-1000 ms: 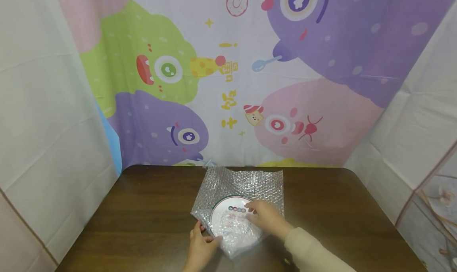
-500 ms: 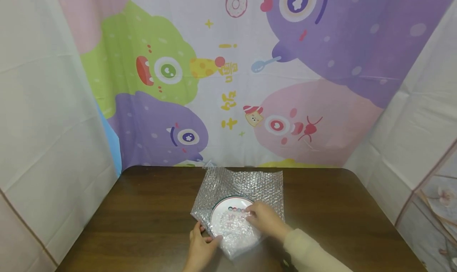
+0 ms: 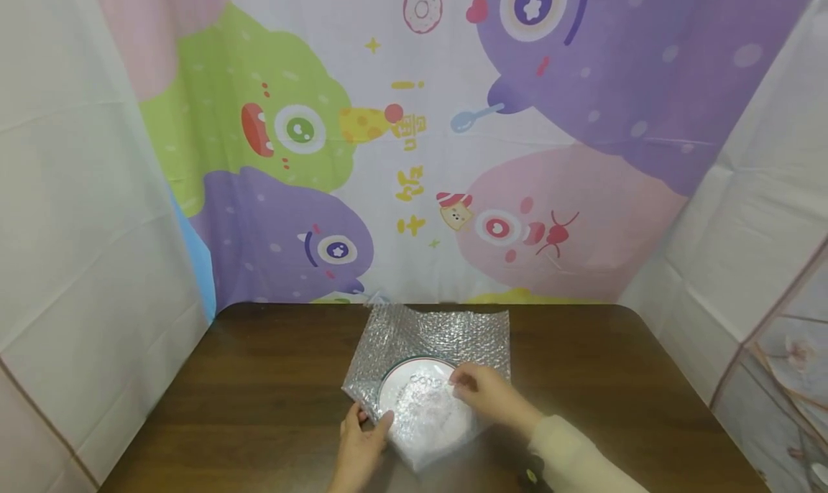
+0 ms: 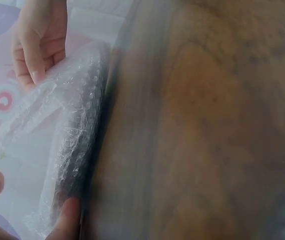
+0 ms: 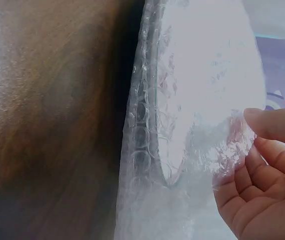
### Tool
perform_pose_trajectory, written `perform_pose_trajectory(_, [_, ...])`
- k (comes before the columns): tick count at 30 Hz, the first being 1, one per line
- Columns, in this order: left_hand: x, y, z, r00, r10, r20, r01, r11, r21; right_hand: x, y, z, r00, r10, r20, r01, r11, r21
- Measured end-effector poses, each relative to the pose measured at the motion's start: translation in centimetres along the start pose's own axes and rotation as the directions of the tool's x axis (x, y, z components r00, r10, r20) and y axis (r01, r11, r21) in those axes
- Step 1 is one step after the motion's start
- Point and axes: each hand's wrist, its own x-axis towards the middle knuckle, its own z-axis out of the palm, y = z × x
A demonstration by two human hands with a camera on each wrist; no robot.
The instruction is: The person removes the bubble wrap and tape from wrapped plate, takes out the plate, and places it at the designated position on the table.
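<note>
A round white plate (image 3: 417, 368) with a dark and red rim line lies on a sheet of clear bubble wrap (image 3: 462, 333). The near part of the wrap is folded over the plate and covers most of it. My right hand (image 3: 497, 398) pinches the folded flap's edge between thumb and fingers at the plate's right side. At the lower left, my left hand (image 3: 359, 446) holds the wrap's edge, thumb on top. The left wrist view has the left thumb (image 4: 68, 217) against the bubble wrap (image 4: 75, 140). Through the film, the plate (image 5: 207, 55) fills the right wrist view's middle.
The dark wooden table (image 3: 259, 378) extends to both sides of the wrap. Behind its far edge hangs a cartoon-printed cloth (image 3: 414, 155), with pale cloth walls left and right. A small dark object (image 3: 532, 473) shows by the right sleeve (image 3: 576, 457).
My right hand has drawn the flap farther over the plate, so the row of coloured dots visible earlier is now covered. The left hand has stayed at the wrap's left edge.
</note>
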Motion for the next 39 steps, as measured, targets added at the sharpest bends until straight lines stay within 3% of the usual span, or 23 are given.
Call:
perform_pose_trajectory(6, [0.1,-0.1,-0.2,1.0,0.011,-0.003,-0.011,1.0,-0.002,-0.7,0.3,-0.8,0.998,-0.035,0.043,0.031,0.995,0.095])
perform_pose_trajectory(15, [0.2,-0.2,-0.5,0.999,0.033,0.005,-0.033,0.998,0.048,-2.0,1.4,-2.1,0.992,-0.102,0.078,0.091,0.987,0.136])
perform_pose_trajectory(27, [0.4,-0.2,-0.5,0.999,0.036,0.02,-0.037,0.998,0.047,-4.1,2.8,-3.4,0.973,-0.189,0.135,0.144,0.947,0.286])
perform_pose_trajectory(34, [0.3,-0.3,-0.2,0.999,0.047,0.004,-0.047,0.998,0.03,-5.3,3.7,-4.5,0.946,-0.232,0.224,0.135,0.916,0.378])
perform_pose_trajectory(39, [0.2,-0.3,-0.1,0.999,0.044,0.003,-0.044,0.998,0.034,-6.1,3.9,-5.1,0.925,-0.266,0.271,0.15,0.911,0.384])
